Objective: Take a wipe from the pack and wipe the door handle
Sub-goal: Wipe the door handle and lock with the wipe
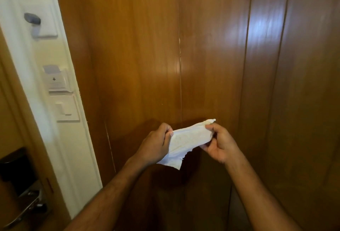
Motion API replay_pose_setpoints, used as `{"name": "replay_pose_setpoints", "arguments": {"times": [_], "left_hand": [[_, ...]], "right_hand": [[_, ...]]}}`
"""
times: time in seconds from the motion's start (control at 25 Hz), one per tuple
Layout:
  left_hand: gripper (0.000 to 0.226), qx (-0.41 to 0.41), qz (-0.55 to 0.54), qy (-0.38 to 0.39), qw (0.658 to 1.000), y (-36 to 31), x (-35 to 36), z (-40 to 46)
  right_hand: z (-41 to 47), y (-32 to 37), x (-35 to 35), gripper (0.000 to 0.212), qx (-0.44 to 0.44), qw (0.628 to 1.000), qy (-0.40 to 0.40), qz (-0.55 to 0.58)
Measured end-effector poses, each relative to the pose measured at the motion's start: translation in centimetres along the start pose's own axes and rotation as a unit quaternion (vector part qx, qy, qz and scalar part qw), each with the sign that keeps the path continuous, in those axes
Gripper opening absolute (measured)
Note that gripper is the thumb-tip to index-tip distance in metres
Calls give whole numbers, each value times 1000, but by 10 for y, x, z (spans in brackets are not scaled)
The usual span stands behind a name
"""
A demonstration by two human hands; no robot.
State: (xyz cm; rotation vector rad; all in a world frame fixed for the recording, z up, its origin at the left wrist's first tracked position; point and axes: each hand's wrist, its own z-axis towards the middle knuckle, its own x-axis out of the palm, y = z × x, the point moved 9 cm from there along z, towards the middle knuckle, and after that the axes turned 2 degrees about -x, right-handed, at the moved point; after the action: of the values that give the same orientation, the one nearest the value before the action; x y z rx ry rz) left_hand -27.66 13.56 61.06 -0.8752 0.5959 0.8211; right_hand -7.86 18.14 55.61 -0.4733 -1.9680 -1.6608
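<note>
Currently wipe [189, 138] out of pack, stretched between both hands before wood panelling [211, 46]. Left hand [153, 148] pinches wipe's left edge, right hand [219, 144] pinches its right corner. Door handle [24, 210] well left of wipe and lower, untouched; wiping not started. Pack not in view. Card slot [57, 80] above handle holds card.

A: How much of the door handle [22, 210] shows?

B: Only part; the lower left corner cuts it off, and it is blurred. The dark lock plate [15, 170] above it runs off the left edge too.

A: And the print on the card holder [56, 81]?

B: Too small to read.

A: The wipe [185, 141]?

B: Its left end is hidden behind the left hand [153, 145]; its pattern is too faint to tell.
</note>
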Motion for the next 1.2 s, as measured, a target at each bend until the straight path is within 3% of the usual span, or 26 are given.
{"name": "replay_pose_setpoints", "arguments": {"times": [0.08,0.2,0.4,0.56,0.76,0.88,0.96,1.04,1.12,1.2], "left_hand": [[11,-18,-14,-5,1000,13,2,-4],[13,-40,-51,-5,998,34,0,-13],[17,-88,-68,-3,994,62,-12,-37],[15,-142,-21,13,990,109,-40,-69],[26,-252,80,-46,963,183,-102,-134],[36,-251,176,-108,946,202,-136,-178],[46,-260,304,-148,904,214,-162,-214],[63,-316,427,-169,830,232,-194,-257],[75,-348,497,-200,769,244,-229,-295],[77,-345,541,-220,735,255,-258,-322]], "right_hand": [[4,-14,9,30,23,995,2,95],[12,-41,21,46,46,985,13,164],[6,-135,70,79,177,968,132,115],[-4,-191,110,57,260,947,186,35],[1,-242,157,40,323,928,185,3],[2,-282,195,42,329,922,198,37],[3,-307,215,46,320,928,181,54],[-3,-336,237,48,314,932,162,74],[-9,-361,253,47,301,939,131,100],[-14,-377,268,46,256,954,99,121]]}}
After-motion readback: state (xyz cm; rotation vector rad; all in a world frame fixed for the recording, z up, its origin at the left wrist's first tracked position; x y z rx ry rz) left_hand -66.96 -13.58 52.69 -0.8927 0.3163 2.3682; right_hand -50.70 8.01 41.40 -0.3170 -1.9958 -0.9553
